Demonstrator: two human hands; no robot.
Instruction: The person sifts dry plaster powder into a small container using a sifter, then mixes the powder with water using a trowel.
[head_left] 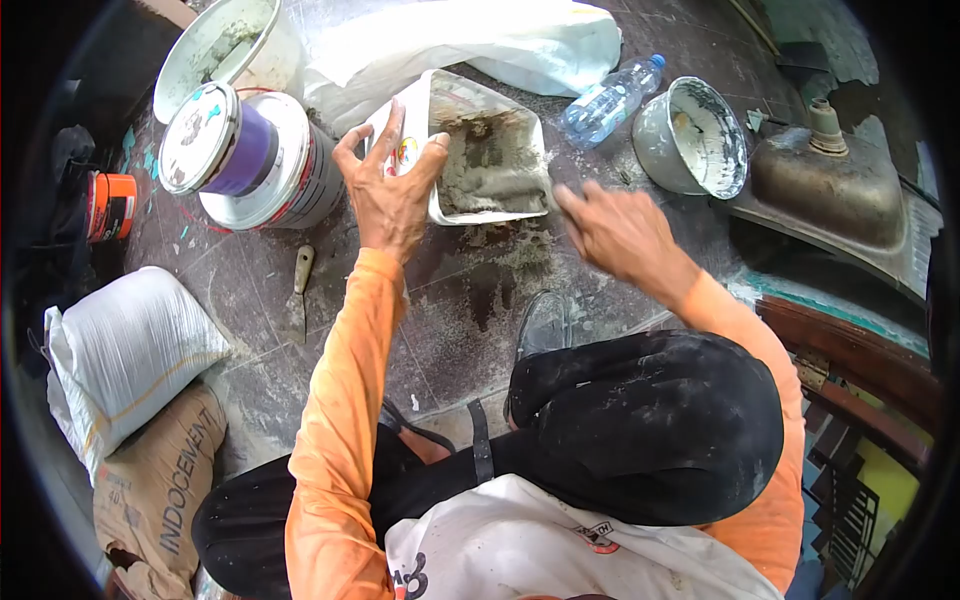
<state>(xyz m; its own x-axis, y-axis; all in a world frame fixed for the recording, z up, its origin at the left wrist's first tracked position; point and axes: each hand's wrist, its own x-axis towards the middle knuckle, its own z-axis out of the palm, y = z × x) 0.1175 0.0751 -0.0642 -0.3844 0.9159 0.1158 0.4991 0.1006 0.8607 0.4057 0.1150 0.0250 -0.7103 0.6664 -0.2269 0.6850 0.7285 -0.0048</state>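
Note:
A white rectangular plastic tub [485,208] is tipped on the floor with its mouth toward me. Grey and brown cement-like residue coats its inside. My left hand [395,195] grips the tub's left side, thumb at the rim and fingers spread over the outer wall. Just right of the tub's rim is my right hand [625,230], its fingers bent and smeared by motion. Whether anything is in those fingers I cannot make out. Wet dark patches mark the floor below the tub.
A putty knife [301,285] lies left of my forearm. Paint buckets [280,190] stand at the left, a grey pot [665,150] and plastic bottle [605,105] at the right. A metal sink [830,190], white sack [140,345] and cement bag [165,490] edge the area.

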